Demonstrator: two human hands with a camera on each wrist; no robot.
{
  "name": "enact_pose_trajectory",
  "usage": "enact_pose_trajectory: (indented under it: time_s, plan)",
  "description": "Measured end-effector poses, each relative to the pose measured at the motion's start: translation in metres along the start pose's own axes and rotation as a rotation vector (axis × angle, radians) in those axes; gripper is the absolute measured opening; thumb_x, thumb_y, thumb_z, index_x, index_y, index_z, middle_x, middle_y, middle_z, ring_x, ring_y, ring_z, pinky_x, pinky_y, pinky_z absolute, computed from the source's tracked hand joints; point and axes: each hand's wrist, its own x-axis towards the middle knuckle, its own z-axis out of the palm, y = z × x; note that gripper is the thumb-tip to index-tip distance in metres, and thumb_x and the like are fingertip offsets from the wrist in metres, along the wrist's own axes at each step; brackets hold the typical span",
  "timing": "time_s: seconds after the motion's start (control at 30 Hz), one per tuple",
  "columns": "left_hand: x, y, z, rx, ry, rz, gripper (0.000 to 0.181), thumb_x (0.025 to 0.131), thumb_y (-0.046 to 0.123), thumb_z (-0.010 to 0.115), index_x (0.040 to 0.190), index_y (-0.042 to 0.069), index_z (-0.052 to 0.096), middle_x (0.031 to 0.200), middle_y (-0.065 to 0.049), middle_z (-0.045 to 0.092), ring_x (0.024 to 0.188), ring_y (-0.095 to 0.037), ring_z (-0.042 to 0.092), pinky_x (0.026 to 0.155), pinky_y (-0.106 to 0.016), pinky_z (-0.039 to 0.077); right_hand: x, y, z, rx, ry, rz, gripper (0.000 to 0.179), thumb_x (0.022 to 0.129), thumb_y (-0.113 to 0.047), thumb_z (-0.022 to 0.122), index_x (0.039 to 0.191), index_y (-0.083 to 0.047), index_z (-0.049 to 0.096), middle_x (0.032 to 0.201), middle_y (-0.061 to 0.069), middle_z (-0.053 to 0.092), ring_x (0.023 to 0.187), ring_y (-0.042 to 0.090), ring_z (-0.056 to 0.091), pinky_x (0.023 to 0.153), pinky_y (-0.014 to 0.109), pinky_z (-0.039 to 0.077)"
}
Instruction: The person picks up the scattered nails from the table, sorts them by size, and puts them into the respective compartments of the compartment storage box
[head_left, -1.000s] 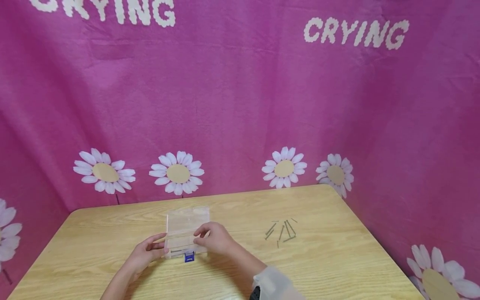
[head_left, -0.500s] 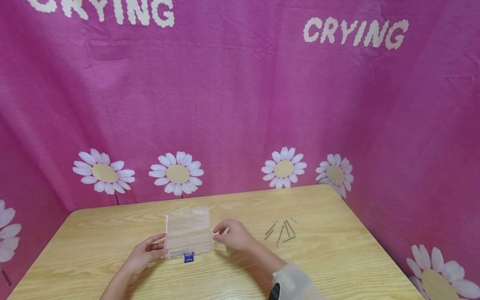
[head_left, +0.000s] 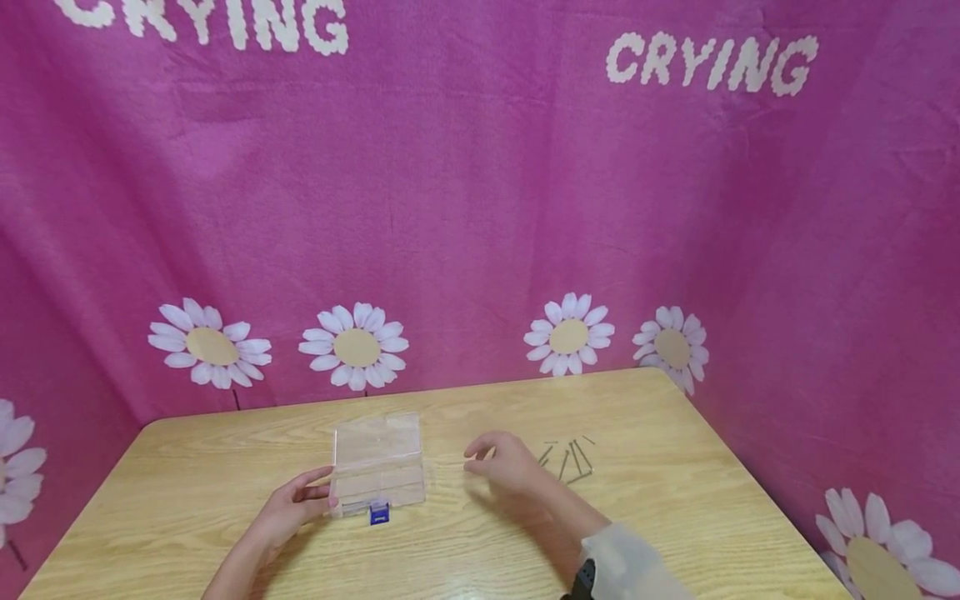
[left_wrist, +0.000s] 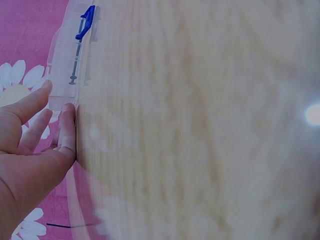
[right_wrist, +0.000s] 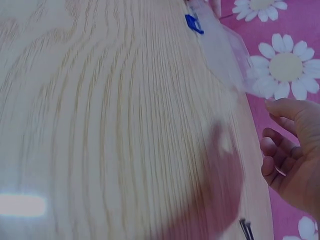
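Observation:
A clear plastic compartment box (head_left: 378,473) lies on the table with its lid raised back and a blue latch (head_left: 379,513) at its front. Thin metal nails (left_wrist: 74,72) show through its front wall in the left wrist view. My left hand (head_left: 288,506) touches the box's left end with thumb and fingertips. To the right of the box, my right hand (head_left: 506,462) hovers over the table with fingers loosely bent and nothing visible between them. Several dark, thin nails (head_left: 576,458) lie scattered just beyond it, a few partly hidden behind the hand.
The wooden table (head_left: 675,517) has a rounded far edge. Right behind it hangs a pink curtain (head_left: 480,208) printed with daisies and white letters, which also runs along both sides.
My right hand has moved away from over the box, rightward to the scattered nails, and now overlaps some of them. The left hand and the box have stayed in place.

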Motion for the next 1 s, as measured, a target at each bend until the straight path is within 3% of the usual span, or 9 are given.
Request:
enact_pose_trajectory:
  time_s: [0.37,0.57,0.8,1.0]
  plan:
    - [0.0,0.002,0.001,-0.019,-0.005,0.019,0.061,0.084,0.002,0.065,0.137,-0.007,0.038,0.117,-0.026,0.059,0.096,-0.014,0.059,0.078,-0.027,0.051,-0.01,0.021,-0.032,-0.063,0.03,0.066,0.02,0.084,-0.02,0.067,0.099,-0.006,0.068,0.091,0.005,0.065,0.075,0.013,0.054,0.066,0.028,0.045]
    - [-0.002,0.001,0.001,-0.034,-0.014,0.021,0.061,0.083,0.002,0.065,0.137,-0.008,0.037,0.117,-0.026,0.059,0.094,-0.011,0.058,0.078,-0.025,0.051,-0.017,0.036,-0.049,-0.041,0.052,0.084,0.023,0.083,-0.02,0.068,0.1,-0.005,0.068,0.091,0.006,0.064,0.073,0.014,0.054,0.062,0.028,0.046]
    - [-0.003,0.0,0.001,-0.036,-0.024,0.035,0.061,0.084,0.004,0.065,0.137,-0.009,0.038,0.12,-0.029,0.057,0.1,-0.018,0.06,0.079,-0.026,0.05,-0.028,0.054,-0.066,0.046,0.06,0.133,0.025,0.083,-0.014,0.068,0.103,0.001,0.065,0.089,0.009,0.062,0.066,0.015,0.053,0.051,0.029,0.046]
    - [-0.003,0.002,0.001,-0.033,-0.016,0.024,0.061,0.083,0.003,0.066,0.137,-0.008,0.038,0.119,-0.029,0.057,0.102,-0.022,0.06,0.078,-0.026,0.05,-0.033,0.067,-0.079,0.027,0.072,0.11,0.025,0.081,-0.013,0.07,0.101,0.001,0.066,0.087,0.008,0.063,0.069,0.015,0.051,0.054,0.026,0.047]
